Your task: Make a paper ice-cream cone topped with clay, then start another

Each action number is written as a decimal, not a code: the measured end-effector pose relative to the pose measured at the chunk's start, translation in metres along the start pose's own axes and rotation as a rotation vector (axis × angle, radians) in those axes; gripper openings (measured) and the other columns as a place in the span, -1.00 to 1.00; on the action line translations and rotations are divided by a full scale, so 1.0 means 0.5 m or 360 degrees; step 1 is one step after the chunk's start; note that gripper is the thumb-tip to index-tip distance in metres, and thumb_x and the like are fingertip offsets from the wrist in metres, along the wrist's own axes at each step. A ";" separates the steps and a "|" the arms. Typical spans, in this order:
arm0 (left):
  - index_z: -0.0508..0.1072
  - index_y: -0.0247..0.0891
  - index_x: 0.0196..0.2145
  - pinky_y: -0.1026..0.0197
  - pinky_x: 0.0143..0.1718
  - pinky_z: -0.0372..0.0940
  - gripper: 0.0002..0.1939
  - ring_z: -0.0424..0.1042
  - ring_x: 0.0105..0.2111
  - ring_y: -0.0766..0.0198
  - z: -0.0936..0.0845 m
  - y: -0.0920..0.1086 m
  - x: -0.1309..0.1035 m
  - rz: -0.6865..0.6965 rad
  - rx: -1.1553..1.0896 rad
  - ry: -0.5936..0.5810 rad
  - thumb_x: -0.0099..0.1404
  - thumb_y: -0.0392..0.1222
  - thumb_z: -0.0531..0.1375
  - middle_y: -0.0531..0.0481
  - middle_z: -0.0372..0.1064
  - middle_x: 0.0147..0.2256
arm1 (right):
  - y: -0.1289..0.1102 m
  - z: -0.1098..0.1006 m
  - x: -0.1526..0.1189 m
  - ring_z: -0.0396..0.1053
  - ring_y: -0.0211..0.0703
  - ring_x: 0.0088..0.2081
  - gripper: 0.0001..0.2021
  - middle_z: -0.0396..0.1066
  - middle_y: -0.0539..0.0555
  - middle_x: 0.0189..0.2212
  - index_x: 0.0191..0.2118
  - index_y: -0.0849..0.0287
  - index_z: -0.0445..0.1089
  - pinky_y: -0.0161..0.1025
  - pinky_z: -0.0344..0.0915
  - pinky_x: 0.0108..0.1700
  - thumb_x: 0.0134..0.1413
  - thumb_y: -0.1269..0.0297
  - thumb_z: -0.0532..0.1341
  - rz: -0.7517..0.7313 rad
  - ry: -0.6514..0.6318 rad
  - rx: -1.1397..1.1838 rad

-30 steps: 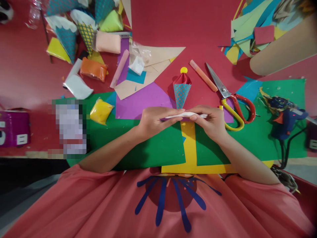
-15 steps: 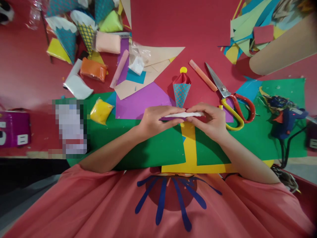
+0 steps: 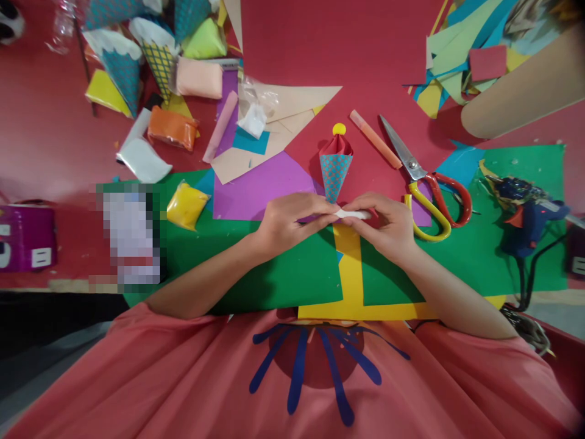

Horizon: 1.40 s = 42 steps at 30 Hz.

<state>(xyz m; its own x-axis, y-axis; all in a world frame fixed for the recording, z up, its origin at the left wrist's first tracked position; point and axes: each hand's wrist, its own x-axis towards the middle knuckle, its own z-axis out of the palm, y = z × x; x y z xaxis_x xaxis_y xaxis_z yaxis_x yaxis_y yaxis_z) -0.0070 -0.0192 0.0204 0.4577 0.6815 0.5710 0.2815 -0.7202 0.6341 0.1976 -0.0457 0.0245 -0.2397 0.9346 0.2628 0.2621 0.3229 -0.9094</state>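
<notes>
Between my fingertips is a narrow strip of white clay [image 3: 355, 214], held level above the green and yellow paper. My left hand [image 3: 297, 219] pinches its left end, and my right hand [image 3: 381, 222] has thumb and fingers closed around the right part. Just beyond my fingertips lies a small blue patterned paper cone [image 3: 336, 171] with red folded paper and a yellow ball [image 3: 339, 128] at its top. Red and yellow handled scissors [image 3: 414, 169] lie open to the right of my right hand, beside an orange stick [image 3: 375, 139].
A blue glue gun [image 3: 530, 225] and cardboard tube [image 3: 521, 91] are at the right. At the upper left lie several decorated cones [image 3: 123, 70] and clay packets [image 3: 172, 127]. A yellow packet [image 3: 186, 205] and a blurred phone-like object [image 3: 132, 235] are left of my arm.
My left fingers have closed over more of the white clay, so a shorter stretch of it shows. The tip of the patterned cone is slightly more visible.
</notes>
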 end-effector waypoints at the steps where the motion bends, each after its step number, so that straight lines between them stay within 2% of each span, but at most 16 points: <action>1: 0.57 -0.23 -0.20 0.38 -0.19 0.46 -0.81 0.62 -0.28 0.33 -0.001 0.000 -0.002 -0.0057 -0.0003 -0.0035 0.35 -0.07 0.24 -0.01 0.63 -0.28 | 0.000 0.000 0.000 0.53 -0.20 -0.31 -0.94 0.60 0.02 -0.35 -0.27 0.09 0.54 -0.25 0.43 -0.25 0.12 0.28 0.34 0.0017 -0.0002 -0.0003; 3: 0.56 -0.22 -0.11 0.34 -0.17 0.47 -0.66 0.62 -0.24 0.29 -0.002 0.000 -0.005 -0.0179 -0.0025 -0.0111 0.31 0.06 0.25 -0.06 0.63 -0.21 | -0.001 -0.001 -0.001 0.53 -0.19 -0.31 -0.94 0.60 0.03 -0.35 -0.28 0.09 0.54 -0.23 0.44 -0.24 0.13 0.26 0.33 0.0033 -0.0013 -0.0013; 5: 0.56 -0.24 -0.08 0.33 -0.15 0.47 -0.62 0.62 -0.22 0.26 -0.002 -0.001 -0.008 -0.0227 -0.0057 -0.0156 0.30 0.09 0.26 -0.09 0.62 -0.19 | -0.001 -0.001 -0.001 0.54 -0.16 -0.28 -0.93 0.60 0.04 -0.33 -0.27 0.09 0.53 -0.19 0.46 -0.19 0.13 0.27 0.31 0.0009 -0.0033 -0.0024; 11: 0.58 -0.25 -0.21 0.36 -0.20 0.46 -0.82 0.62 -0.26 0.31 0.002 0.001 -0.006 -0.0100 -0.0077 -0.0060 0.35 -0.11 0.24 -0.05 0.64 -0.28 | 0.002 0.002 -0.001 0.53 -0.16 -0.20 -0.88 0.58 0.05 -0.25 -0.20 0.08 0.49 -0.20 0.46 -0.13 0.11 0.28 0.32 -0.0030 -0.0018 -0.0018; 14: 0.60 -0.21 -0.23 0.35 -0.22 0.48 -0.82 0.63 -0.29 0.31 0.001 0.001 -0.007 -0.0090 -0.0039 -0.0047 0.36 -0.10 0.23 -0.02 0.64 -0.31 | 0.000 0.002 0.001 0.53 -0.15 -0.21 -0.88 0.57 0.06 -0.27 -0.20 0.10 0.49 -0.19 0.46 -0.13 0.12 0.28 0.32 -0.0054 -0.0041 -0.0003; 17: 0.62 -0.15 -0.26 0.33 -0.23 0.48 -0.74 0.62 -0.33 0.31 -0.001 -0.001 -0.009 -0.0154 0.0004 -0.0117 0.38 0.00 0.18 0.01 0.64 -0.35 | -0.004 0.000 0.003 0.53 -0.17 -0.24 -0.91 0.58 0.04 -0.30 -0.24 0.10 0.48 -0.20 0.46 -0.16 0.14 0.26 0.30 -0.0016 -0.0071 -0.0038; 19: 0.61 -0.14 -0.19 0.34 -0.23 0.47 -0.72 0.62 -0.32 0.31 -0.003 -0.001 -0.010 -0.0206 -0.0003 -0.0135 0.37 0.05 0.19 0.01 0.64 -0.32 | -0.005 0.000 0.003 0.52 -0.20 -0.28 -0.92 0.57 0.03 -0.32 -0.25 0.10 0.48 -0.23 0.45 -0.20 0.14 0.24 0.30 0.0037 -0.0056 -0.0025; 21: 0.58 -0.17 -0.08 0.36 -0.23 0.46 -0.65 0.61 -0.31 0.33 -0.004 -0.002 -0.010 -0.0265 0.0002 -0.0105 0.33 0.09 0.23 -0.02 0.64 -0.24 | -0.004 -0.001 0.002 0.49 -0.24 -0.34 -0.91 0.55 0.00 -0.35 -0.27 0.11 0.46 -0.28 0.42 -0.28 0.14 0.23 0.31 0.0108 0.0004 0.0020; 23: 0.56 -0.20 -0.08 0.38 -0.24 0.44 -0.64 0.60 -0.30 0.34 -0.004 -0.001 -0.007 -0.0298 0.0027 -0.0056 0.30 0.08 0.25 -0.03 0.63 -0.22 | -0.001 -0.002 0.001 0.47 -0.27 -0.36 -0.88 0.52 -0.01 -0.36 -0.26 0.10 0.43 -0.31 0.40 -0.33 0.13 0.21 0.32 0.0172 0.0074 0.0105; 27: 0.59 -0.21 -0.26 0.35 -0.24 0.44 -0.79 0.59 -0.33 0.34 -0.003 -0.001 -0.004 -0.0226 0.0028 -0.0018 0.35 -0.03 0.24 0.00 0.63 -0.33 | 0.003 -0.001 0.001 0.52 -0.23 -0.23 -0.77 0.54 0.03 -0.25 -0.14 0.12 0.43 -0.29 0.45 -0.21 0.10 0.18 0.34 0.0210 -0.0005 0.0285; 31: 0.59 -0.17 -0.23 0.33 -0.22 0.45 -0.88 0.60 -0.32 0.34 -0.003 -0.001 -0.003 -0.0105 -0.0054 -0.0012 0.35 -0.14 0.25 0.02 0.63 -0.32 | 0.002 -0.001 0.003 0.51 -0.26 -0.28 -0.82 0.56 0.02 -0.30 -0.19 0.13 0.50 -0.33 0.43 -0.27 0.08 0.23 0.37 0.0187 -0.0065 0.0269; 36: 0.56 -0.21 -0.12 0.33 -0.22 0.44 -0.71 0.59 -0.27 0.32 -0.006 -0.001 -0.001 -0.0210 0.0037 -0.0056 0.32 0.01 0.26 -0.05 0.62 -0.24 | 0.004 -0.004 0.001 0.45 -0.29 -0.38 -0.85 0.55 0.00 -0.39 -0.27 0.14 0.52 -0.34 0.36 -0.37 0.09 0.19 0.36 0.0219 -0.0003 0.0214; 42: 0.56 -0.21 -0.24 0.33 -0.22 0.42 -0.90 0.58 -0.30 0.34 -0.004 -0.004 0.003 -0.0038 0.0008 0.0002 0.34 -0.17 0.25 0.02 0.62 -0.33 | 0.006 -0.001 0.000 0.51 -0.24 -0.27 -0.72 0.56 0.04 -0.27 -0.15 0.13 0.48 -0.30 0.44 -0.24 0.08 0.09 0.37 0.0301 -0.0083 0.0338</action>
<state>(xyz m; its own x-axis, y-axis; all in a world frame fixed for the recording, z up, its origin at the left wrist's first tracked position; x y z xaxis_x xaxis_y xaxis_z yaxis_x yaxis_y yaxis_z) -0.0086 -0.0164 0.0212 0.4499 0.6986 0.5563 0.2965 -0.7044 0.6449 0.1987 -0.0446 0.0218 -0.2546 0.9645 0.0702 0.1064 0.1001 -0.9893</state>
